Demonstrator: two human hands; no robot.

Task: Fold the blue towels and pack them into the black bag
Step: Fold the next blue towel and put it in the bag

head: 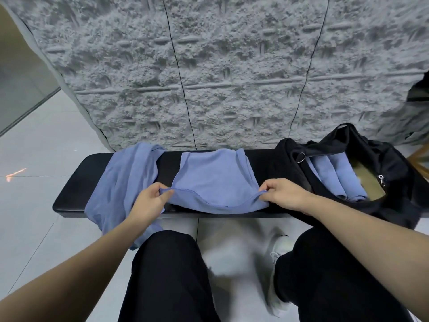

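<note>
blurred shoe (279,249), bag (394,159) cut off

Textured grey wall (232,66) — black bench (76,187)

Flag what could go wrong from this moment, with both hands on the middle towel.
The middle towel is held only by pinches at its near corners, left hand and right hand; either grip could slip and skew the fold. Its near edge sags over the black bench front, so it might slide off. The unfolded towel at the left already hangs toward the floor and could drop. The black bag opening looks partly filled with rolled towels.
</note>
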